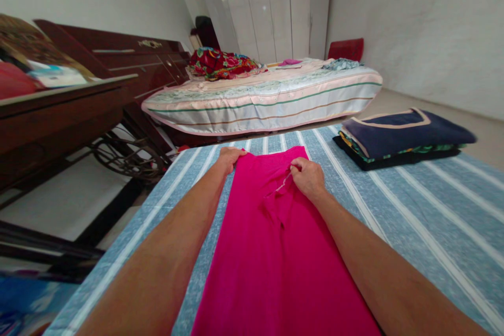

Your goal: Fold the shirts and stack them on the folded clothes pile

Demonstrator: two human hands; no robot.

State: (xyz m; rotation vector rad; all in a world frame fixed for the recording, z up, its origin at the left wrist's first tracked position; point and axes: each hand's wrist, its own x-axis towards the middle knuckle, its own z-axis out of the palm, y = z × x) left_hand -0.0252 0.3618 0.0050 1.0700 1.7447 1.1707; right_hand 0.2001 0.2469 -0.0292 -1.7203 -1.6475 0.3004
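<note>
A bright pink cloth (271,252) lies stretched lengthwise on a blue bed sheet with white stripes (433,220). My left hand (230,158) is closed on the cloth's far left corner. My right hand (309,177) is closed in a pinch on a fold near the far right part of the cloth, where a thin pale edge shows. Both forearms run along either side of the cloth.
A stack of folded clothes, dark blue on top (401,136), sits at the far right of the sheet. Beyond lies a mattress (260,100) with a heap of colourful fabric (220,63). A dark wooden sewing table (59,115) stands left. White wardrobe doors (271,5) line the back.
</note>
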